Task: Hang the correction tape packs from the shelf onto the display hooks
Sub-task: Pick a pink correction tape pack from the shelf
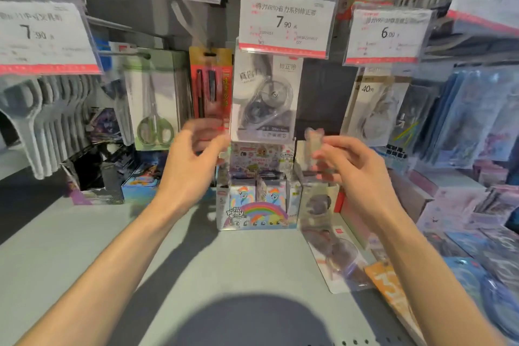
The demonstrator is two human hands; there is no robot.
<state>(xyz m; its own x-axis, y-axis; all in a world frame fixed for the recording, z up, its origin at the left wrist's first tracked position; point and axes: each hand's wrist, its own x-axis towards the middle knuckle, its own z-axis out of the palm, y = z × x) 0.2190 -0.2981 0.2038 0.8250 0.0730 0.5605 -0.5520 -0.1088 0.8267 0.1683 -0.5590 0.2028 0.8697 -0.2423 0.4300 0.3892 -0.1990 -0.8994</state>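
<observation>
Looking down at our own two hands here, both raised in front of the hook wall. Our right hand (346,161) is pinching the top edge of a correction tape pack (317,196) between thumb and fingers, and the pack dangles below it, pretty motion-blurred, so we can't read anything on it. Our left hand (193,154) is up near the bottom left corner of the hanging correction tape pack (265,98), the one already on its display hook under the 7.90 price tag (288,21). The fingers there are loosely curled and smeared by blur (honestly we can't tell if they're touching that pack or just beside it), and they don't seem to hold anything.

More packs (341,258) lie flat on the grey shelf (196,275), down by our right forearm. Behind the hands a My Little Pony box (257,205) stands on the shelf. Green-handled scissors (154,107) hang to the left, with a red pen pack (210,84) between them and the hung tape. Another tape pack marked 40m (376,109) hangs to the right under a 6.00 tag (387,35).
</observation>
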